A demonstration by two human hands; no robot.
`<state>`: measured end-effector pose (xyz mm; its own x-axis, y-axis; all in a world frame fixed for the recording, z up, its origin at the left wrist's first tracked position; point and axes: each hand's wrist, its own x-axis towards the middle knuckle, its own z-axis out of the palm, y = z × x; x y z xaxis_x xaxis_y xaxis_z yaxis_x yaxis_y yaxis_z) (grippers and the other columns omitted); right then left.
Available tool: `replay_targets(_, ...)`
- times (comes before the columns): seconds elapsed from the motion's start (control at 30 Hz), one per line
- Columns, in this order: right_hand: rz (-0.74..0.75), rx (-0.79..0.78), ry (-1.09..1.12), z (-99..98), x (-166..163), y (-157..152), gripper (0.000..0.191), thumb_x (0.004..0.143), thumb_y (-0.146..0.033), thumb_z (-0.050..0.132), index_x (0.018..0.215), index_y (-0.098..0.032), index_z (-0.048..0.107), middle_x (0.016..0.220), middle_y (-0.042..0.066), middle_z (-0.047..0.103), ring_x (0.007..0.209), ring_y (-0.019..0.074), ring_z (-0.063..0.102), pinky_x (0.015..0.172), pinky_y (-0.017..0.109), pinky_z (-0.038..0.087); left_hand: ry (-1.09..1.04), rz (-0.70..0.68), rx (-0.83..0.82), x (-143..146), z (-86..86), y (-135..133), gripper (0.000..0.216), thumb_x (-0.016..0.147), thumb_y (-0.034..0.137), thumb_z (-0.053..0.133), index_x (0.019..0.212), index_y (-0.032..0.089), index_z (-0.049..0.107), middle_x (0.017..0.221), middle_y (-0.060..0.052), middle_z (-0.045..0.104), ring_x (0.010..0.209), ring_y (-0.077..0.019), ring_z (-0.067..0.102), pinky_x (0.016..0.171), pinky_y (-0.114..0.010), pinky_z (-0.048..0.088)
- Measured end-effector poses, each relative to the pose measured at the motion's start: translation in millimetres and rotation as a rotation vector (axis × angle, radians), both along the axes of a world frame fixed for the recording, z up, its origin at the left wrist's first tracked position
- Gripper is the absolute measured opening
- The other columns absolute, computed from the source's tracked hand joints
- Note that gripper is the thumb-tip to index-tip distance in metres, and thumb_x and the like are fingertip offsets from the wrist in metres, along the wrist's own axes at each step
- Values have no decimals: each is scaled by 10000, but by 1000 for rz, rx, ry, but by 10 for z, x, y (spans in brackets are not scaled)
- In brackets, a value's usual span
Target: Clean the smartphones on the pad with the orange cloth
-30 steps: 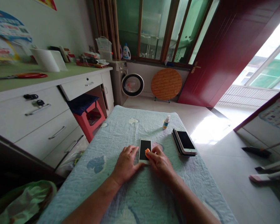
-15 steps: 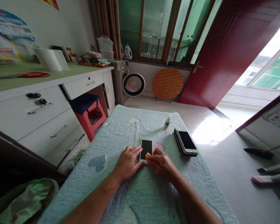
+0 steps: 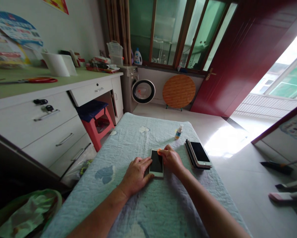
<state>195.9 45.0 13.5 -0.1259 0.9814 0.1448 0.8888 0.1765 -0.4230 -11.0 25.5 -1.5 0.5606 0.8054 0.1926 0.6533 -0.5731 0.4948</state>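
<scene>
Now the right hand (image 3: pixel 172 160), pinching an orange cloth (image 3: pixel 159 151), has moved to the far end of the white phone (image 3: pixel 157 164).

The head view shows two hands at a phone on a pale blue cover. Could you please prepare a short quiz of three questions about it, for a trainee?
1. Open question: Which hand pinches the orange item at the phone?
2. True or false: The small bottle lies on its side.
3. Multiple choice: In the picture, where is the stack of devices?
A) left of the phone
B) right of the phone
C) on top of the phone

Key:
1. The right hand.
2. False; it stands upright.
3. B.
</scene>
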Motion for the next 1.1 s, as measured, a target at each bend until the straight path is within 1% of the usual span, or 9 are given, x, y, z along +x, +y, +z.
replay_targets(0.1,-28,4,-9,-20,-41,147,271,930,-278,460,905,-241,728,871,27,577,717,113,534,670,186,363,4,-4,-4,1,13,-2,549,855,519,587,1307,210,543,1357,-60,549,1092,-274,507,957,-413,407)
replay_targets(0.23,-11,14,-26,-65,-145,231,266,927,-248,451,891,-234,714,894,24,579,728,111,534,673,190,359,16,-9,1,0,35,-8,542,856,526,585,1298,214,549,1341,-56,558,1094,-274,501,960,-415,402)
replay_targets(0.37,32,-8,-65,-90,-280,280,300,950,-301,415,913,-245,708,929,23,582,730,113,533,663,204,352,27,-26,1,2,66,-13,540,857,519,589,1309,230,534,1325,-40,569,1061,-273,506,940,-420,412)
replay_targets(0.5,62,-34,-133,-61,-350,321,376,973,-367,356,928,-244,708,952,32,584,689,112,516,634,227,335,25,-22,0,9,88,-21,514,853,501,600,1299,252,540,1335,-23,561,1051,-273,507,937,-423,416)
replay_targets(0.6,72,-44,-183,-8,-314,316,403,980,-384,330,943,-256,710,950,33,574,673,116,508,619,241,326,21,-7,6,19,95,-31,512,847,515,602,1291,263,547,1340,-21,556,1070,-281,505,938,-428,415)
replay_targets(0.7,38,-75,-214,47,-214,279,397,980,-364,332,962,-252,713,936,36,566,683,117,515,620,243,328,25,-2,4,25,90,-37,538,844,555,588,1292,260,547,1338,-29,558,1078,-285,508,931,-427,419)
replay_targets(0.9,-16,-72,-176,75,-37,214,304,941,-310,428,919,-249,725,893,31,569,717,119,537,623,235,331,29,-12,8,9,47,-24,571,865,584,534,1326,247,520,1378,-55,524,1100,-294,501,947,-449,404)
replay_targets(1.0,-16,-48,-151,55,-68,221,295,932,-273,437,868,-228,721,874,34,568,726,121,540,634,231,338,16,-23,-6,5,57,-20,567,869,583,529,1328,251,517,1366,-48,534,1095,-290,501,944,-443,406)
replay_targets(1.1,-5,-42,-147,29,-177,239,308,944,-289,421,871,-222,712,888,36,567,706,116,533,623,233,339,6,-30,-19,4,81,-20,541,871,570,536,1325,276,517,1349,-31,549,1081,-285,501,938,-441,406)
